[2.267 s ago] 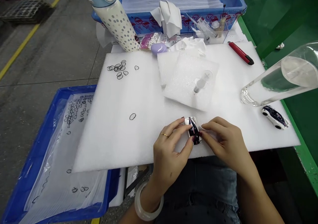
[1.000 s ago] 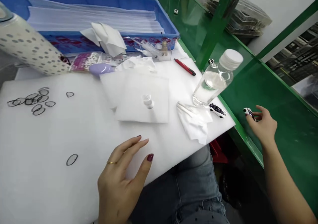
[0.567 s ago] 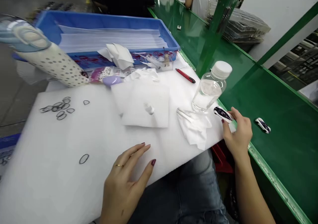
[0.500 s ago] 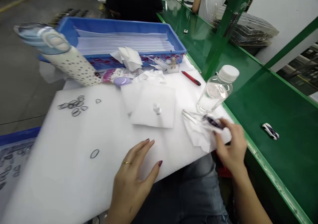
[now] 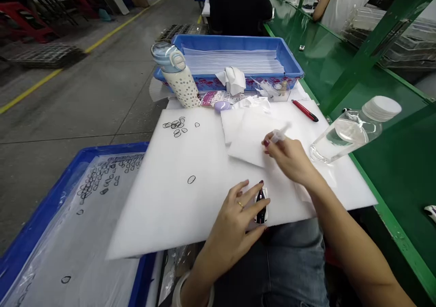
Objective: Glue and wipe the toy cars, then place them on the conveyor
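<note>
A small white-and-black toy car [image 5: 261, 210] lies near the front edge of the white foam sheet [image 5: 163, 198]. My left hand [image 5: 238, 216] steadies it, with fingers across its top and the thumb at its near end. Over the square foam pieces [image 5: 245, 139], my right hand [image 5: 288, 157] pinches a small translucent white piece with a thin tip [image 5: 278, 136]; its exact kind is unclear. Crumpled white tissue [image 5: 303, 192] lies partly hidden beneath my right forearm. Thin black rings [image 5: 175, 124] are grouped at the far left of the sheet, and a single ring [image 5: 191, 179] lies closer.
A clear bottle [image 5: 350, 130] stands at right beside a red pen [image 5: 304, 111]. Behind are a dotted flask [image 5: 184, 86] and a blue tray [image 5: 235, 41]. Another blue tray [image 5: 80, 155] holds rings at lower left. A green conveyor [image 5: 405, 161] runs along the right.
The toy car has passed from my right hand to under my left fingers. My right hand has moved left and picked up the small white piece from the foam squares. The view has swung left.
</note>
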`<action>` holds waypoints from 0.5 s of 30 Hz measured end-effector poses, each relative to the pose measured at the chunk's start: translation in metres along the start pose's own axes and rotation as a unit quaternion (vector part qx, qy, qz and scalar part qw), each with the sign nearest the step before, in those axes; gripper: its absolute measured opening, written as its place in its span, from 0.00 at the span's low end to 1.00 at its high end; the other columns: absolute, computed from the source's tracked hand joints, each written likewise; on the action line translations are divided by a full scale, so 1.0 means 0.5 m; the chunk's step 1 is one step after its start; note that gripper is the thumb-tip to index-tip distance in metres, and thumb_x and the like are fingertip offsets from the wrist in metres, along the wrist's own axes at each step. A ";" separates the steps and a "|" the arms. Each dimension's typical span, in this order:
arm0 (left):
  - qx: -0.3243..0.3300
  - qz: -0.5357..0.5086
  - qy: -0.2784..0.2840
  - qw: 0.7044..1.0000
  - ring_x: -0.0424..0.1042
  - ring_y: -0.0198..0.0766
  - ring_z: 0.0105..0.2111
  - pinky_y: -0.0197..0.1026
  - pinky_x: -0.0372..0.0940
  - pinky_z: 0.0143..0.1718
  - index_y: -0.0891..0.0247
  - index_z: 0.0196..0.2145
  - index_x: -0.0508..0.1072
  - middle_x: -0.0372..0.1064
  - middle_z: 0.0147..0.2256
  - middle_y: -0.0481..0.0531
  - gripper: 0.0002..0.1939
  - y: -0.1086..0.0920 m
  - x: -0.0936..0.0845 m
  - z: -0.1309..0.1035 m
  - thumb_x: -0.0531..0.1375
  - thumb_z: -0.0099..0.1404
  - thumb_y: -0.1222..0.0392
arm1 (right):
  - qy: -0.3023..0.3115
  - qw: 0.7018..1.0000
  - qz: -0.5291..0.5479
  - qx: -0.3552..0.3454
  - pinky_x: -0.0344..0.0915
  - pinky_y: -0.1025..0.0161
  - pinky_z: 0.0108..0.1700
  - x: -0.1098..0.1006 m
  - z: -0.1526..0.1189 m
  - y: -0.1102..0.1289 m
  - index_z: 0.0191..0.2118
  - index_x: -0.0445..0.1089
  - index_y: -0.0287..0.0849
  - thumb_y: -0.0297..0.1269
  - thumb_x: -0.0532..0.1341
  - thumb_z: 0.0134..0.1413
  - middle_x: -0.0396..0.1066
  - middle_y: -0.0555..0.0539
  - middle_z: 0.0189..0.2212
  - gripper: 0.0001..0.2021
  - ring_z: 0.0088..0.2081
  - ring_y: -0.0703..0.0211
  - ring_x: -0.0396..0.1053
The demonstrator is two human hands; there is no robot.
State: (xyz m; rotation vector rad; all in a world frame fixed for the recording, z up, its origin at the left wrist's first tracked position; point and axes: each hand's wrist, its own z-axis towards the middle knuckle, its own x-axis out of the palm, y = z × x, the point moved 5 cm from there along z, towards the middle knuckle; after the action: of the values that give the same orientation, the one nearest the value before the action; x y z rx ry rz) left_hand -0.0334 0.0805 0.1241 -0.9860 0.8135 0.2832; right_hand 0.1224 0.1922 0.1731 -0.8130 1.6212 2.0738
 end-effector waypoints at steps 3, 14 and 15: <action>0.009 -0.040 0.006 0.999 0.69 0.50 0.59 0.57 0.74 0.56 0.58 0.55 0.73 0.72 0.57 0.57 0.27 0.009 -0.006 0.023 0.70 0.59 0.65 | 0.004 0.986 0.165 -0.021 0.71 0.54 0.49 -0.002 -0.051 -0.001 0.44 0.73 0.45 0.46 0.57 0.67 0.77 0.44 0.44 0.12 0.47 0.52 0.75; -0.089 -0.096 -0.151 0.980 0.77 0.47 0.42 0.51 0.77 0.41 0.61 0.44 0.79 0.81 0.42 0.55 0.25 0.014 0.004 0.051 0.69 0.56 0.40 | -0.016 0.949 0.314 -0.019 0.57 0.56 0.25 0.012 -0.124 0.045 0.19 0.42 0.48 0.74 0.35 0.59 0.36 0.55 0.15 0.34 0.18 0.60 0.44; -0.092 -0.100 -0.147 0.980 0.77 0.46 0.42 0.51 0.76 0.41 0.61 0.44 0.79 0.81 0.42 0.55 0.25 0.016 0.003 0.051 0.69 0.57 0.40 | -0.020 0.952 0.305 -0.007 0.55 0.56 0.23 0.011 -0.120 0.055 0.19 0.41 0.48 0.74 0.32 0.57 0.34 0.55 0.14 0.34 0.18 0.60 0.42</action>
State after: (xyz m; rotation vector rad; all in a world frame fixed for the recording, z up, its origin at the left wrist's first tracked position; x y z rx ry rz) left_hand -0.0246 0.1060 0.1254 -1.1574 0.4202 0.3246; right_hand 0.1139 0.1270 0.1802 -0.2783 2.0185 2.4767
